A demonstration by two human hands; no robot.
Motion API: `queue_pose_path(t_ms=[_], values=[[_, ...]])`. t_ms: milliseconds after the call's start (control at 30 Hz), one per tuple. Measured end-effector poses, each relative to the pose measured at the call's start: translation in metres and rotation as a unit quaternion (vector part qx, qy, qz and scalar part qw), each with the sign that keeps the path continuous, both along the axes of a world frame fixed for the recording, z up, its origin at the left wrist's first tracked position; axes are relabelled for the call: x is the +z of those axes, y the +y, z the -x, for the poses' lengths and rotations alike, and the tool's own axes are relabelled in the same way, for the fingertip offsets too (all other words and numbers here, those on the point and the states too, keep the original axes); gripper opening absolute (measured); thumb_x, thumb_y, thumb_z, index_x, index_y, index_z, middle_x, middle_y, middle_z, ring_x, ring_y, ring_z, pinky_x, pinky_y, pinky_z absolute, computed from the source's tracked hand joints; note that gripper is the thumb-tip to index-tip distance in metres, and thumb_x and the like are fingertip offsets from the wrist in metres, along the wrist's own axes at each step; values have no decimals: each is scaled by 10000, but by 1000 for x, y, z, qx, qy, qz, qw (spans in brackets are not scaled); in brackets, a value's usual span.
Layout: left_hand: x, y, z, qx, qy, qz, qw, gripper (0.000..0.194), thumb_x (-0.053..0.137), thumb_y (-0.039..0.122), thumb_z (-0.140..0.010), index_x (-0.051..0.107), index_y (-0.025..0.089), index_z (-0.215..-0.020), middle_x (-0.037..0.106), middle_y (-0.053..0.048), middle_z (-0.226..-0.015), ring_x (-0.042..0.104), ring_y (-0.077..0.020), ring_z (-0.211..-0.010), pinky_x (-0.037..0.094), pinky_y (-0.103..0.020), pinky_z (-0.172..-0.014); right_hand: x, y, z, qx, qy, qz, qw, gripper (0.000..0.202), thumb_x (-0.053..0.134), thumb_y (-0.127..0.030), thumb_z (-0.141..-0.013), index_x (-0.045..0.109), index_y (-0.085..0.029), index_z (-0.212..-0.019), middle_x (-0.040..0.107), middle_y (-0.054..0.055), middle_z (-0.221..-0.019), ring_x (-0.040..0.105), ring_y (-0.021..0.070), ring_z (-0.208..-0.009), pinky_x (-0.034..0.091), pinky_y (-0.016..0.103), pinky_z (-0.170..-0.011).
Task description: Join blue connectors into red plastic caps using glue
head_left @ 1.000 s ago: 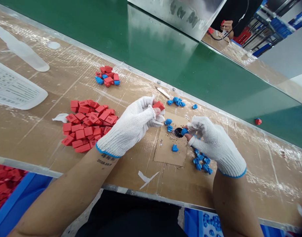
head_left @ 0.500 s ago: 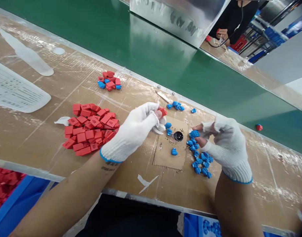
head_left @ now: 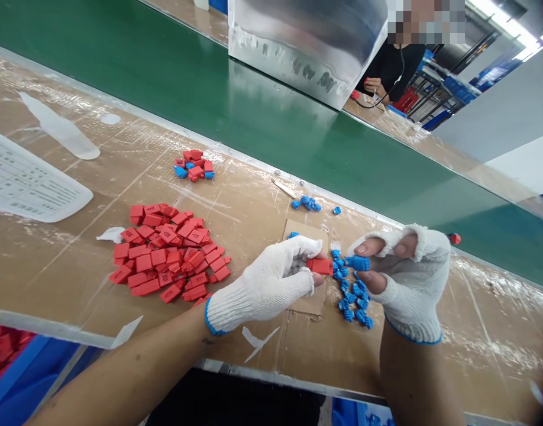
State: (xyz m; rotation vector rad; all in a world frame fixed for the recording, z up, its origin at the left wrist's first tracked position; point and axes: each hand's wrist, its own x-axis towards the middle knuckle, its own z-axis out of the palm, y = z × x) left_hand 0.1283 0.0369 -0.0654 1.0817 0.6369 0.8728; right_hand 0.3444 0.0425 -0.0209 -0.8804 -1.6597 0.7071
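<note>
My left hand [head_left: 275, 275], in a white glove with bare fingertips, pinches a red plastic block [head_left: 320, 266] above the cardboard piece [head_left: 313, 305]. Facing it, my right hand [head_left: 404, 272], gloved the same way, grips a small blue fist-shaped piece [head_left: 358, 262] between thumb and fingers. A narrow gap separates the red block from the blue piece. Loose blue pieces [head_left: 346, 290] lie under and beside my right hand. To the left spreads a large pile of red blocks [head_left: 165, 254]. My left hand hides most of the cardboard.
Red and blue parts [head_left: 195, 165] sit in a small cluster farther back. A pointed white tool [head_left: 284, 188] lies near more blue pieces [head_left: 307, 203]. Beyond the table edge runs a green belt [head_left: 165, 89] with a metal housing [head_left: 298, 53]. Another person [head_left: 393, 71] sits across it.
My left hand has moved right and down, bringing the red block over the cardboard, closer to my right hand. The blue piece is lifted off the loose ones. The camera view has shifted.
</note>
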Motion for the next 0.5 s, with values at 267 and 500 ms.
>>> queue_pose_path(t_ms=[267, 500], values=[[4, 1, 3, 26, -25, 9, 999, 207, 784, 189, -824, 647, 188, -980, 647, -12, -868, 559, -138, -741, 445, -293, -665, -4, -9, 5, 48, 23, 23, 998, 414, 884, -291, -881, 519, -349, -1067, 736, -7, -925, 747, 219, -756, 665, 385, -590], [1, -1, 8, -7, -36, -36, 999, 298, 623, 475, -1040, 642, 178, -1049, 708, -64, -928, 692, -193, -841, 562, -354, -828, -7, -10, 13, 41, 20, 15, 999, 396, 854, -339, -901, 494, -366, -1063, 680, -6, -900, 750, 249, -776, 689, 450, -626]])
